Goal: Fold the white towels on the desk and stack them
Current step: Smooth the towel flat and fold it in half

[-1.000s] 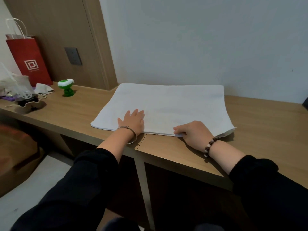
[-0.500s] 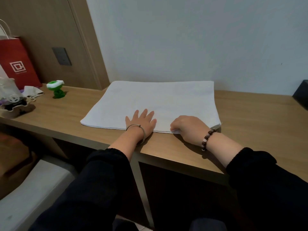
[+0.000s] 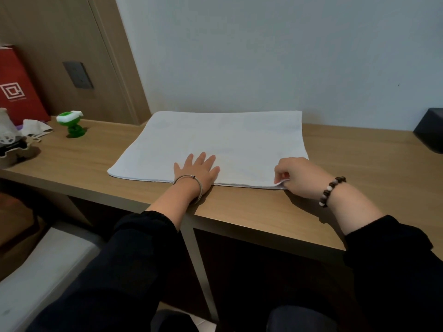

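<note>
A white towel [image 3: 223,142] lies spread flat on the wooden desk [image 3: 359,168], its far edge against the wall. My left hand [image 3: 197,170] rests flat on the towel's near edge, fingers straight and spread. At the near right corner my right hand [image 3: 297,176] pinches the towel's corner, which is lifted a little off the desk. I cannot tell whether more than one towel lies in the pile.
On the desk's left end stand a green and white toy [image 3: 71,124], a red paper bag [image 3: 16,92], a crumpled white cloth [image 3: 36,128] and a plastic bag [image 3: 8,133]. A dark object [image 3: 430,130] sits at the far right. A grey seat [image 3: 36,271] is below left.
My right hand has slid right along the near edge to the towel's corner and pinched it up. The left hand stays flat on the towel. The camera view shifted.
</note>
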Action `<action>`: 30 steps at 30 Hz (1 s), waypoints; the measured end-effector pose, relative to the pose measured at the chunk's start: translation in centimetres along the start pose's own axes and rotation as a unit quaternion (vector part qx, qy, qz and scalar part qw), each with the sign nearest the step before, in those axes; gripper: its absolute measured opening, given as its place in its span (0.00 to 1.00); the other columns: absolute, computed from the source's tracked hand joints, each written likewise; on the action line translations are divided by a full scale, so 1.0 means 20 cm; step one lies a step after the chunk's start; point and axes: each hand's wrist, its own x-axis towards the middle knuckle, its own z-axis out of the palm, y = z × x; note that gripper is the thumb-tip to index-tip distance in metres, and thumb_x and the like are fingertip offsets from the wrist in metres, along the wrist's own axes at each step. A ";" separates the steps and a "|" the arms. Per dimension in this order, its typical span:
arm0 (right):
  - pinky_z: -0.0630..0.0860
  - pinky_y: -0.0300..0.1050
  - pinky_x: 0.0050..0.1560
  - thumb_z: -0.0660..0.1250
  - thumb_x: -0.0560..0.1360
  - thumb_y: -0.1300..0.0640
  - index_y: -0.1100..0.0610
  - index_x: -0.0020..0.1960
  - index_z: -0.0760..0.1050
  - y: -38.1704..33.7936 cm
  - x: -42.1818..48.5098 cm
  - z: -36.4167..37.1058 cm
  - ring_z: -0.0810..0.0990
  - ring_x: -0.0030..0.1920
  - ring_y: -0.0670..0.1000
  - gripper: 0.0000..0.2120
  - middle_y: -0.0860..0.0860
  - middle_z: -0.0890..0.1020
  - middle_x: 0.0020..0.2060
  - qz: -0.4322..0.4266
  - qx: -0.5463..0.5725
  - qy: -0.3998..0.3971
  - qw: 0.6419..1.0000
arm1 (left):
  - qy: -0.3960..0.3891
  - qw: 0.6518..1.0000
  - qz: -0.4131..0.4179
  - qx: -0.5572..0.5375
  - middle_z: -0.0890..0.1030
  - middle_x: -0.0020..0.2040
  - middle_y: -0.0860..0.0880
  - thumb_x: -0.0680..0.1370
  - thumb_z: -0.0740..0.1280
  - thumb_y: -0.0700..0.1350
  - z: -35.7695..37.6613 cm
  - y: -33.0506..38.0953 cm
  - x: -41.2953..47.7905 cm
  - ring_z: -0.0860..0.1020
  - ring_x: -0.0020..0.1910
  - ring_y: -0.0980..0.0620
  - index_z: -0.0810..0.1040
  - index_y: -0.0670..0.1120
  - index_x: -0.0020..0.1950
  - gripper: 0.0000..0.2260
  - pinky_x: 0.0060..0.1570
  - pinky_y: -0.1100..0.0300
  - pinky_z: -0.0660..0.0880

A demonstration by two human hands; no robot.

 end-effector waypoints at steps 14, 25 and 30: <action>0.77 0.46 0.51 0.68 0.72 0.67 0.56 0.42 0.83 0.03 -0.04 0.02 0.78 0.48 0.49 0.08 0.47 0.80 0.42 0.047 0.121 0.079 0.988 | 0.121 0.953 0.264 -0.092 0.79 0.60 0.56 0.77 0.67 0.51 -0.05 0.24 -0.13 0.72 0.60 0.56 0.83 0.53 0.53 0.09 0.56 0.62 0.68; 0.67 0.39 0.32 0.72 0.71 0.50 0.54 0.37 0.79 0.20 -0.06 -0.02 0.74 0.31 0.45 0.09 0.48 0.78 0.30 0.239 0.275 0.178 0.914 | 0.148 0.950 0.265 -0.079 0.79 0.52 0.54 0.78 0.65 0.52 -0.04 0.26 -0.15 0.73 0.53 0.54 0.84 0.52 0.51 0.09 0.48 0.57 0.71; 0.69 0.42 0.37 0.59 0.79 0.44 0.61 0.37 0.79 0.17 -0.07 -0.06 0.76 0.35 0.50 0.23 0.50 0.80 0.30 0.241 0.361 0.161 0.886 | 0.154 0.948 0.268 -0.077 0.79 0.50 0.53 0.78 0.65 0.52 -0.05 0.26 -0.17 0.74 0.51 0.54 0.84 0.52 0.50 0.09 0.46 0.57 0.71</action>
